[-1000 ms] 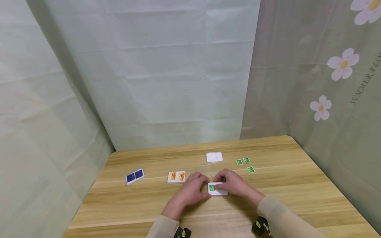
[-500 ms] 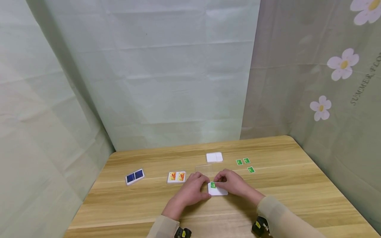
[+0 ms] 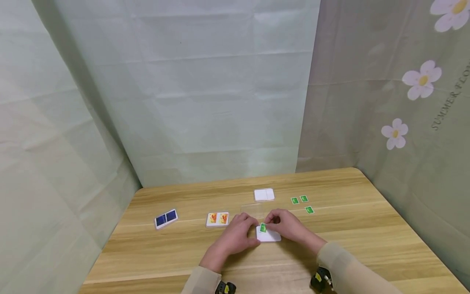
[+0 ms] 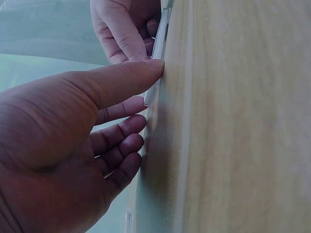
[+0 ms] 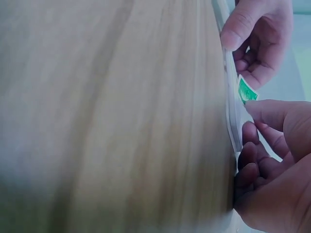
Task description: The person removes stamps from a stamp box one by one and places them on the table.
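Observation:
A small white tray [image 3: 271,237] lies on the wooden table [image 3: 367,237] in front of me. My left hand [image 3: 251,232] holds the tray's left end, thumb on its near edge, fingers curled on the far side; the left wrist view shows this hand [image 4: 148,87] against the tray rim [image 4: 160,34]. My right hand [image 3: 268,226] pinches a green card [image 3: 262,228] that stands tilted up out of the tray. In the right wrist view the green card [image 5: 246,91] sticks out above the tray edge [image 5: 233,121], just beyond my right hand [image 5: 249,119].
Further back lie a clear lid [image 3: 252,208], an empty white tray [image 3: 264,194] and three loose green cards [image 3: 304,199]. To the left sit a tray of orange cards [image 3: 218,219] and a tray of blue cards [image 3: 166,218]. Fabric walls close in behind and on both sides.
The green card lay flat in the tray's left half; my right hand has tipped it up on edge. My left hand has stayed on the tray.

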`<state>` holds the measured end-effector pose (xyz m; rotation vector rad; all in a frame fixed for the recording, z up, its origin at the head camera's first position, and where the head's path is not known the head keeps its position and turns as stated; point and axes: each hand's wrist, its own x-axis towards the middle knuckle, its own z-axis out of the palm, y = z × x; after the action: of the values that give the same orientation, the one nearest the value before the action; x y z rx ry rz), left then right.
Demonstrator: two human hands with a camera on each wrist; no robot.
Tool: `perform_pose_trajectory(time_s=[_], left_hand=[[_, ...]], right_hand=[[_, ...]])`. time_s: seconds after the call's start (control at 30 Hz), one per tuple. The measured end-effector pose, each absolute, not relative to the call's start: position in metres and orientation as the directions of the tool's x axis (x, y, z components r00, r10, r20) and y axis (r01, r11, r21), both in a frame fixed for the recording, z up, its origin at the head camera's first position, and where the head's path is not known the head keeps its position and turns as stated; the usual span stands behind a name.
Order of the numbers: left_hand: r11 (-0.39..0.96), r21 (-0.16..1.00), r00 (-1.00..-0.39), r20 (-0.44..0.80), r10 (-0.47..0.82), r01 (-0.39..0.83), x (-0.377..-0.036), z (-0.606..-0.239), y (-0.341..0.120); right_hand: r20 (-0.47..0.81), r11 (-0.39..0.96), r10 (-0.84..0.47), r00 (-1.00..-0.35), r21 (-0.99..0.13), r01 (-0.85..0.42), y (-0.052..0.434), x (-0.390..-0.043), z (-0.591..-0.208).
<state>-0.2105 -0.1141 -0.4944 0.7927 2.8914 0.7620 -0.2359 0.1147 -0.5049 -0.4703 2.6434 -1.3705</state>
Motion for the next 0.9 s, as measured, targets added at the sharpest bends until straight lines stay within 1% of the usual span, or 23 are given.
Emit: perform_pose_trajectory(time_s=[0.23, 0.43, 0.67, 0.9], left_hand=[[0.75, 0.472, -0.869, 0.077, 0.488, 0.463, -0.211, -0.497, -0.115], [0.75, 0.467, -0.867, 0.081, 0.492, 0.469, -0.211, -0.496, -0.115], [0.756, 0.474, -0.875, 0.074, 0.478, 0.452, -0.21, -0.495, -0.114], [0.763, 0.47, -0.879, 0.065, 0.472, 0.444, -0.21, -0.495, -0.113]], right_hand=[[0.058, 0.492, -0.361, -0.931, -0.836, -0.243, 0.124, -0.237, -0.504], [0.062, 0.475, -0.327, -0.943, -0.852, -0.221, 0.131, -0.238, -0.5], [0.087, 0.501, -0.296, -0.951, -0.834, -0.232, 0.141, -0.238, -0.493], [0.121, 0.553, -0.265, -0.957, -0.794, -0.254, 0.164, -0.244, -0.485]])
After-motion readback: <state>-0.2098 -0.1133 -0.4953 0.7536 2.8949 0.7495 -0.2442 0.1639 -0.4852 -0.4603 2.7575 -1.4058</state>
